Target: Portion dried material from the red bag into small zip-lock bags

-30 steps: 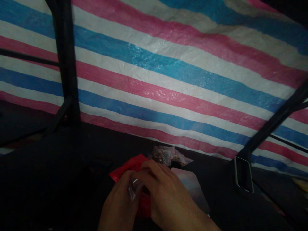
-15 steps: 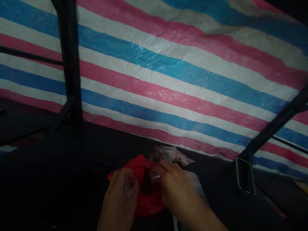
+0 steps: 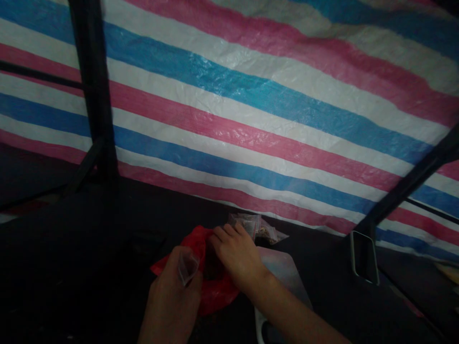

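Note:
My left hand is closed on a small clear plastic bag, whose mouth gapes upward between thumb and fingers. Just right of it, a red plastic bag stands with its top spread, and its inside is dark. Over the far right rim of this bag, my right hand reaches in with bent fingers. The fingertips are hidden, so what they grip cannot be made out. Behind that hand lie several small clear zip bags with brownish contents.
A pale flat object with rounded corners lies partly under my right forearm. A phone leans by a dark slanting post at right. Another dark post stands at left. Behind the dark surface hangs a striped tarp.
My right hand has shifted left over the red bag, and the clear plastic seen by its fingers is out of sight. My left hand still holds its small bag. The view has moved slightly.

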`<state>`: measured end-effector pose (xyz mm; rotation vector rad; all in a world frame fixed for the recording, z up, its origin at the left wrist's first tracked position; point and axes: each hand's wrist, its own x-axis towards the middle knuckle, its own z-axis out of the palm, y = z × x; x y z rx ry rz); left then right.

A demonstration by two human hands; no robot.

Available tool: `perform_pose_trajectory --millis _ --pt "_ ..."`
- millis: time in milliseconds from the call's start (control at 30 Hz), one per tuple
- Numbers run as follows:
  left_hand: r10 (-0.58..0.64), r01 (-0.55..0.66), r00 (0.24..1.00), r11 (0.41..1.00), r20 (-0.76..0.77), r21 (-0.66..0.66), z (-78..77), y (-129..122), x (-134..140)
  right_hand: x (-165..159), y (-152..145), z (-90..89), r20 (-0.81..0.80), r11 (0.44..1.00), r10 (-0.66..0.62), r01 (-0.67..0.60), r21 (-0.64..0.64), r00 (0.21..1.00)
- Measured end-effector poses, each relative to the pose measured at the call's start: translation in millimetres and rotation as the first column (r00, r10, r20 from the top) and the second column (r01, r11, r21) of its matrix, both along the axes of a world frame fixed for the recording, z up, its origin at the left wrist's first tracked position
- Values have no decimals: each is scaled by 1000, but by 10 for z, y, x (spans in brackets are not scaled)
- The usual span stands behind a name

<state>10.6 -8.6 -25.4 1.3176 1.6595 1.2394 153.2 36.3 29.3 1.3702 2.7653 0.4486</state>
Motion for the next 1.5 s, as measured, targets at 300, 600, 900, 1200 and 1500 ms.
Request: perform_pose_trajectory --millis 300,600,900,1200,1500 --pt "101 -103 995 992 23 73 0 9 -17 145 -101 241 -81 937 246 -258 -235 966" --pt "14 -10 993 999 -121 37 -102 -93 -38 308 -215 97 -274 942 -39 -56 -330 961" --pt "57 -52 990 998 130 -43 -145 -64 40 335 -361 -111 -520 888 -182 -88 -452 834" --pt "200 -185 950 979 242 -81 -3 -78 70 189 -435 -251 -657 824 -418 -43 -566 628" --pt "62 -58 998 987 -26 147 -39 -77 46 272 -364 -261 -660 612 -712 -248 -751 239"
